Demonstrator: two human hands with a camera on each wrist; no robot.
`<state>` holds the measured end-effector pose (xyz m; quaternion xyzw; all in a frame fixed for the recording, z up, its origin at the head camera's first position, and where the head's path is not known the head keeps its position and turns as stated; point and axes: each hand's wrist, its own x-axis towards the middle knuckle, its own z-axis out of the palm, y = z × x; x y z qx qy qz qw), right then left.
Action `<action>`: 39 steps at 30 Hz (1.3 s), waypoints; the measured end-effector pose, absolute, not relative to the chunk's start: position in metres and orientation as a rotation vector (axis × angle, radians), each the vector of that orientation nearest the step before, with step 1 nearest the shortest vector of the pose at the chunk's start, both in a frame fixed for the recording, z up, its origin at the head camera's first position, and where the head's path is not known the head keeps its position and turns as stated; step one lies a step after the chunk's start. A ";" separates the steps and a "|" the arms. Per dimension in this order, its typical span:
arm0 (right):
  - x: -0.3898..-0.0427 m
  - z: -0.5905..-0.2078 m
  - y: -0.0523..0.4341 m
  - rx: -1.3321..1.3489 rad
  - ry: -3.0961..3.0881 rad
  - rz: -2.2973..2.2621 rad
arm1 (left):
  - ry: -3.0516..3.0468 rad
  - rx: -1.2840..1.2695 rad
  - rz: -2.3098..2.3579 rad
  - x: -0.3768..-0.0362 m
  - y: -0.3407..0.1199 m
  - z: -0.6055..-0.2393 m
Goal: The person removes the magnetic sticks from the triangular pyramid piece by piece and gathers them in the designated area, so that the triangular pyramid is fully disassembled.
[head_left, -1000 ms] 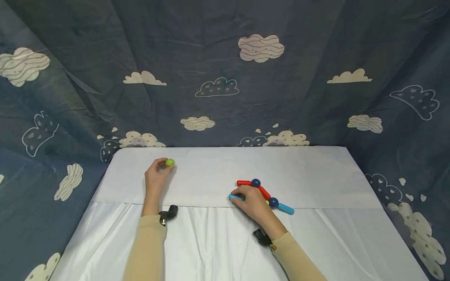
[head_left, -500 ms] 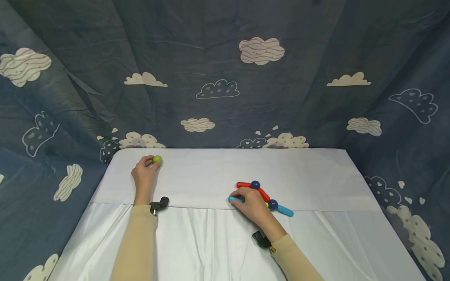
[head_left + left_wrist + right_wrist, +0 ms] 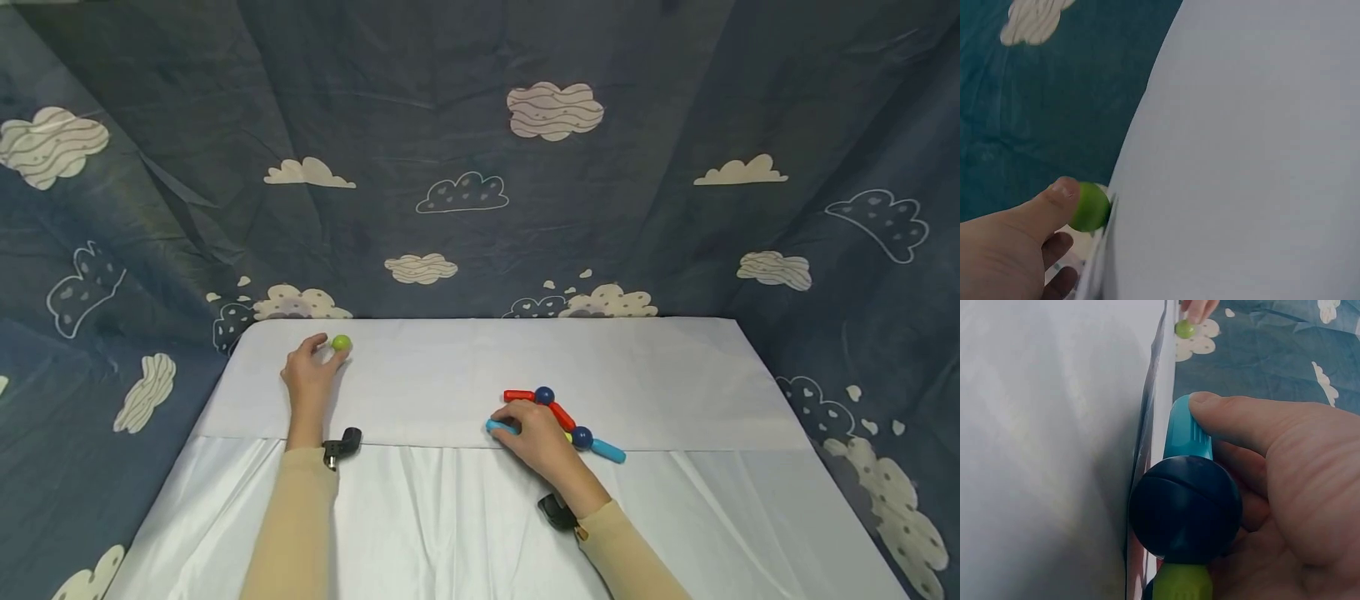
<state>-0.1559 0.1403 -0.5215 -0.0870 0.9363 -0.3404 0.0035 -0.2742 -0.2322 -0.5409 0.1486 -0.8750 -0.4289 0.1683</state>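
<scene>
On the far left of the white tabletop lies a green ball [image 3: 342, 342]. My left hand [image 3: 306, 379] is beside it with fingers spread, a gap between the fingertips and the ball; in the left wrist view the thumb [image 3: 1054, 203] is against or very near the green ball [image 3: 1091, 208]. My right hand [image 3: 542, 435] pinches a light blue magnetic building rod [image 3: 1184, 434]. That rod meets a dark blue ball [image 3: 1185, 509], which joins a yellow-green rod [image 3: 1183, 584]. The right hand partly covers this chain in the head view.
Beyond the right hand, a red rod [image 3: 519, 396], a dark blue ball [image 3: 544, 396] and another red rod [image 3: 562, 416] form a line. It leads to a further dark blue ball [image 3: 582, 437] and light blue rod [image 3: 608, 451]. A cloud-patterned cloth [image 3: 465, 125] hangs behind the table.
My left hand has carried the green ball to the left, then its fingers have come off it and spread. The right hand has stayed in place holding the light blue rod.
</scene>
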 end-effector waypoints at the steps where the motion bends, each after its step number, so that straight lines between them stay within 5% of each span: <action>1: -0.156 -0.521 0.141 -0.274 2.936 -1.062 | -2.486 0.403 -1.194 -0.271 -0.229 -0.538; 11: -0.156 -0.520 0.145 -0.303 2.976 -1.078 | -2.352 -0.160 -1.005 -0.236 -0.166 -0.515; 20: -0.156 -0.506 0.166 -0.309 3.016 -1.283 | -2.695 -0.738 -1.327 -0.207 -0.091 -0.522; 31: -0.136 -0.504 0.191 0.052 2.658 -1.516 | -2.831 -0.914 -1.286 -0.193 -0.045 -0.541; 39: -0.131 -0.525 0.206 0.020 2.321 -1.609 | -2.856 -0.853 -1.258 -0.189 -0.040 -0.542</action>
